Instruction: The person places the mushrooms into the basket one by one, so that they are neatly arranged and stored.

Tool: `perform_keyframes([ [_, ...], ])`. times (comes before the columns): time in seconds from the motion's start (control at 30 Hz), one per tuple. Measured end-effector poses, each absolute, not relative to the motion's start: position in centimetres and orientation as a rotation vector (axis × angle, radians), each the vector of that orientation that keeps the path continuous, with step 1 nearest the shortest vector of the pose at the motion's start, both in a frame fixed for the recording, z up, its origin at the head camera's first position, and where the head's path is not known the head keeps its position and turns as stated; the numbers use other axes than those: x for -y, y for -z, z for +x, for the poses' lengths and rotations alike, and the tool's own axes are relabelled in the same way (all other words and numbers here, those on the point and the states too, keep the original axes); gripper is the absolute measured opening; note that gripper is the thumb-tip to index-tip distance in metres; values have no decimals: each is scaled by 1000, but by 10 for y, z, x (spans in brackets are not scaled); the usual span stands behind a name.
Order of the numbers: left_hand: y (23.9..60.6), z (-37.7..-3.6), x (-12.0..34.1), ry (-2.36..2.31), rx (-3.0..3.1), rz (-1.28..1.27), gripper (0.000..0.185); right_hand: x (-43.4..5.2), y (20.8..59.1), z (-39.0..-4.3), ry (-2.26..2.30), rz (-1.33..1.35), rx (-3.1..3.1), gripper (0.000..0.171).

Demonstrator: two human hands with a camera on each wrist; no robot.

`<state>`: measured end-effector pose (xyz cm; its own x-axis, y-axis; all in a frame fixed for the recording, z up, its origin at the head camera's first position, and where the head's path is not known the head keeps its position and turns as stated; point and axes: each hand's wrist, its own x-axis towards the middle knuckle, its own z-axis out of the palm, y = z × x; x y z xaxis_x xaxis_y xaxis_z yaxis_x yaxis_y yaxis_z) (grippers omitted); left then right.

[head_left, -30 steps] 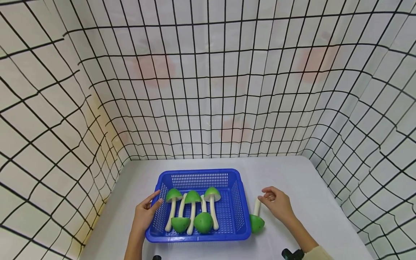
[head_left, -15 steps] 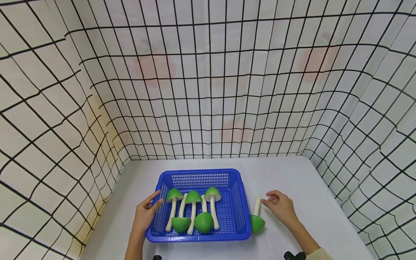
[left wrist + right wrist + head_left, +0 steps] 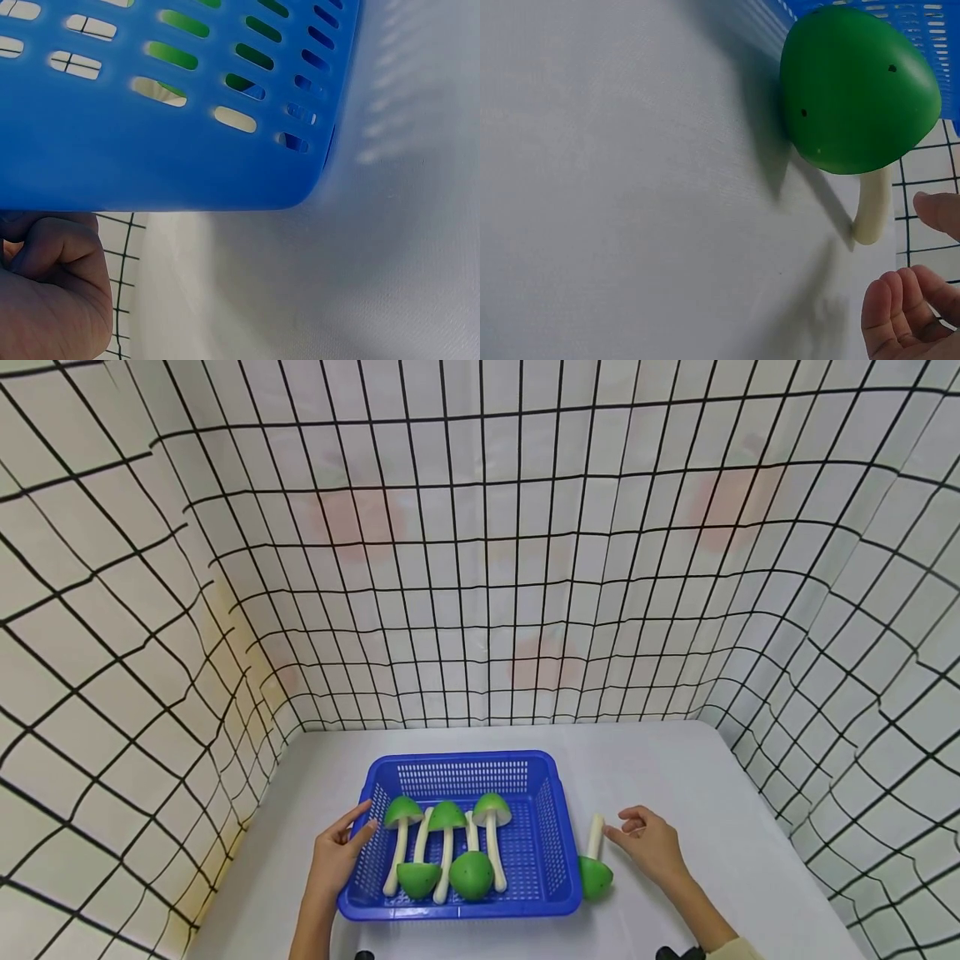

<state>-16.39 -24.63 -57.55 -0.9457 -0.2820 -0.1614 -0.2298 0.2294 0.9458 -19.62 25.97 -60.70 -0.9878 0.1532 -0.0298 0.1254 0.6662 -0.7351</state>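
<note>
Mushroom [image 3: 594, 862] with the green cap lies on the white table [image 3: 675, 777], just beside the right wall of the blue basket [image 3: 551, 827], cap toward the near edge. Your right hand [image 3: 651, 842] is near its stem, fingers loosely curled, holding nothing. Your left hand [image 3: 335, 855] rests on the basket's left rim; it probably grips it. Five mushrooms [image 3: 446, 852] lie inside.

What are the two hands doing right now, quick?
Left hand: open, fingers resting on the left rim of the blue plastic basket.
Right hand: open, holding nothing, just beside the green-capped toy mushroom on the table.
</note>
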Motion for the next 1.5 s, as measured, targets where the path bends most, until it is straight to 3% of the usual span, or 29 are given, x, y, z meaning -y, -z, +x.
perform_keyframes([
  [1.0, 576, -161, 245, 1866, 2409, 486, 54, -250, 618, -193, -1319, -267, 2868, 52],
  [1.33, 576, -162, 246, 1863, 2415, 479, 58, -241, 619, -195, -1606, -294, 2794, 42],
  [1.5, 576, -163, 246, 1873, 2409, 493, 58, -238, 623, -196, -1691, -332, 2764, 48],
])
